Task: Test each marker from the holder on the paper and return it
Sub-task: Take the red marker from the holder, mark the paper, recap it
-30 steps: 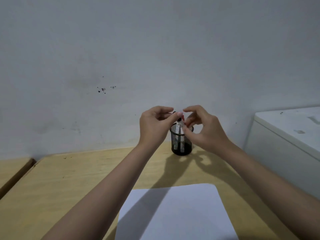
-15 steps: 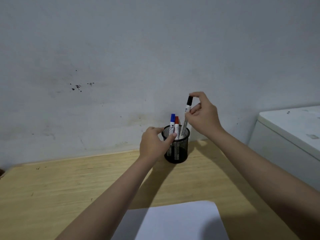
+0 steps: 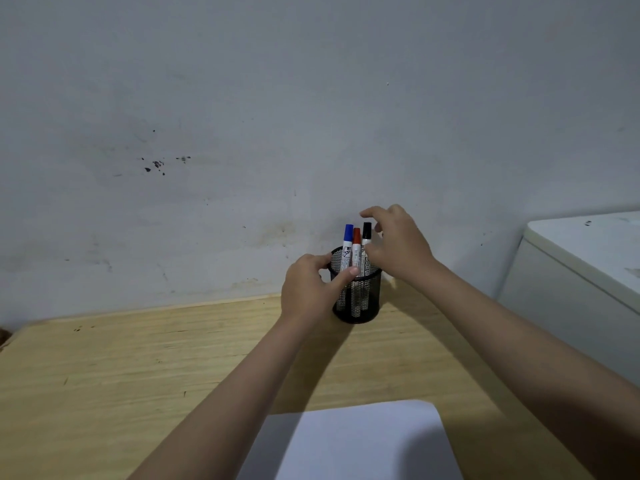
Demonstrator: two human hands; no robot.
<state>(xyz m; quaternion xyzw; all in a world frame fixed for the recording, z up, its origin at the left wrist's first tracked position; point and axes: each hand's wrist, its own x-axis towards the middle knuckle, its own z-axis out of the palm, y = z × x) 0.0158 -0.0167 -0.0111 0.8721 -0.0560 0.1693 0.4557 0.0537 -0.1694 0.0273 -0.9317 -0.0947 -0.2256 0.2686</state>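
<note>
The left hand (image 3: 310, 285) gripped the mesh holder (image 3: 356, 296) at its rim. The right hand (image 3: 398, 242), fingers spread, hovered beside the black marker (image 3: 366, 237) standing in it (blue and red alongside). A careless brush could have tipped the holder. The paper (image 3: 356, 441) lay nearer, well apart.

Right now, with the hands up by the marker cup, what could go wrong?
The mesh holder could tip: three tall markers stand above its rim, and only the left hand steadies it. The right hand is spread beside the black marker and might bump the red marker or the blue marker.
</note>
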